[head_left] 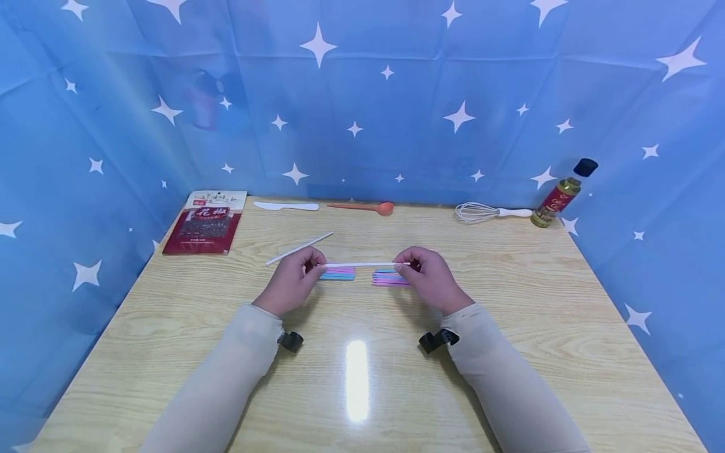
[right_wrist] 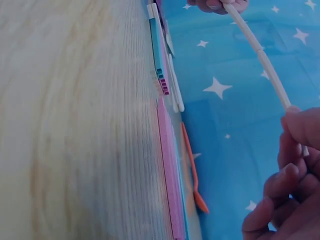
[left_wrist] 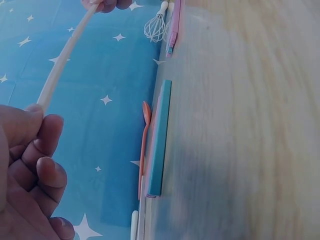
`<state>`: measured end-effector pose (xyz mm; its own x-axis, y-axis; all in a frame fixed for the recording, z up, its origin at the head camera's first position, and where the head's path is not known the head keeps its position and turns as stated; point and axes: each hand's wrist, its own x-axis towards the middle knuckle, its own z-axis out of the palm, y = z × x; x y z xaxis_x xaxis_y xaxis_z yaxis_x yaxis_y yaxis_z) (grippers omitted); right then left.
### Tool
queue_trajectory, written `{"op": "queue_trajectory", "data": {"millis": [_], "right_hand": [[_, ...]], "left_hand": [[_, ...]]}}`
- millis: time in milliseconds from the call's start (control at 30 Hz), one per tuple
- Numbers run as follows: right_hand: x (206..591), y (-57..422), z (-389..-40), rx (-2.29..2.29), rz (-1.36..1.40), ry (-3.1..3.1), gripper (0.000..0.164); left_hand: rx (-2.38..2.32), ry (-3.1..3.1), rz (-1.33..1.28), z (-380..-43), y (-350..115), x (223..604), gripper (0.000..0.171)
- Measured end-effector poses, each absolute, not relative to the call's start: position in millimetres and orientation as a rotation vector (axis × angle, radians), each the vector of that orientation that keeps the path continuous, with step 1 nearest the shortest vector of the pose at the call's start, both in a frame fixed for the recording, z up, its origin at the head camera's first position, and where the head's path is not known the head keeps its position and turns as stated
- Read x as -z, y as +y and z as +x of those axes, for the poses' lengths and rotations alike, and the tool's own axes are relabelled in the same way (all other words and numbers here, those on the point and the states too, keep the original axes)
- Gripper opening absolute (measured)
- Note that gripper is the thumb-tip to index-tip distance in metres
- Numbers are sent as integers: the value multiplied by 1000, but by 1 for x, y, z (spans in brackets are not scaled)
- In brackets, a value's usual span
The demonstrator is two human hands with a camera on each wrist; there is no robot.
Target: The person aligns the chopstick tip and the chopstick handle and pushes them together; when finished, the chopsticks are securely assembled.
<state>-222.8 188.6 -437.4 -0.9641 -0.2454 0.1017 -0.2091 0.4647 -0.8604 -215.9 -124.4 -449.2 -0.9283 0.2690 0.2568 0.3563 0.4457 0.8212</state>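
Pinched by left hand (head_left: 291,282), right hand (head_left: 433,280): white stick (head_left: 362,265) (spanning between).

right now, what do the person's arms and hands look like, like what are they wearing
The left sleeve and right sleeve are long, plain and pale beige, reaching the wrists. A small black device shows at the left cuff and another at the right cuff. The fingers are ungloved; no cables are visible.
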Motion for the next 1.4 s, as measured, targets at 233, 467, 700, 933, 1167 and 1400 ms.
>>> {"op": "queue_trajectory", "data": {"millis": [233,467,700,933,1167,1400], "right_hand": [[439,187,-222,1601,-409,2668,12],[441,185,-220,1625,-434,2684,11],[442,182,-219,1678,-435,2701,7],[442,183,-219,1684,-442,2721,6],[439,185,-220,1667,-448,2668,11],[433,188,-220,1685,-418,2644,10]], "left_hand": [[1513,-2578,-575,-215,-123,448,5],[1508,-2569,-614,-214,-123,447,6],[1512,-2562,-600,-214,-121,449,5],[1496,-2581,-587,-213,-119,449,5],[1508,-2577,-598,-212,-121,447,4],[1525,-2556,-558,-214,-120,447,4]]}}
